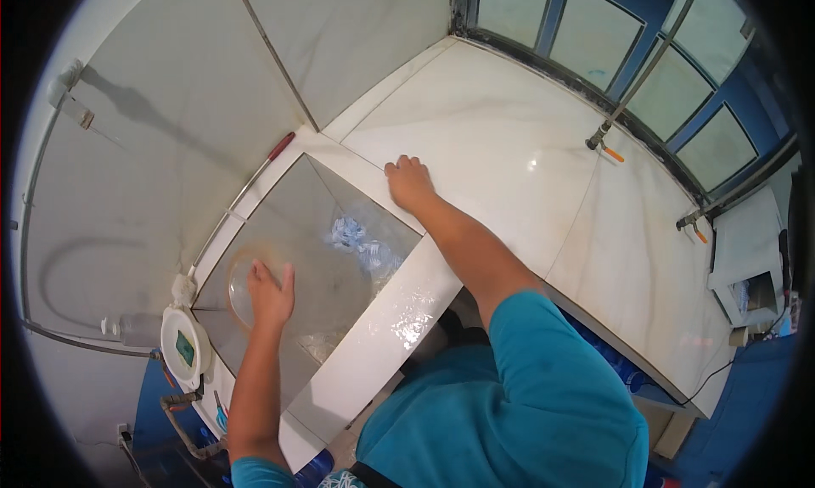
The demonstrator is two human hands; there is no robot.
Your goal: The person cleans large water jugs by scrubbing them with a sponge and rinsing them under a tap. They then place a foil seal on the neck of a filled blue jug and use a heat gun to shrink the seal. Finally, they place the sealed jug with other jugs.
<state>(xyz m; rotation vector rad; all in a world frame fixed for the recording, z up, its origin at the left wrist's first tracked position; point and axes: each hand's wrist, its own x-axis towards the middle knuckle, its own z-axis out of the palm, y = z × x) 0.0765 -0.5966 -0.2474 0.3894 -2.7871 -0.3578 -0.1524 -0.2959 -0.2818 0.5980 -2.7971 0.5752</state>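
Work at the sink (284, 201) seems in hand: left hand (272, 297), thumb and fingers apart, is over the clear round dish (239, 294) inside; touching, I cannot tell. Right hand (410, 182), fingers bent, is at the counter (509, 174); its grip I cannot tell. Next move perhaps calls for steady hold of the rim.

A smooth, glossy white worktop (501, 140) surrounds a rectangular grey basin (293, 195) holding crinkled bluish plastic (348, 232), a thin metal rod (256, 177) lining the basin's upper-left edge.
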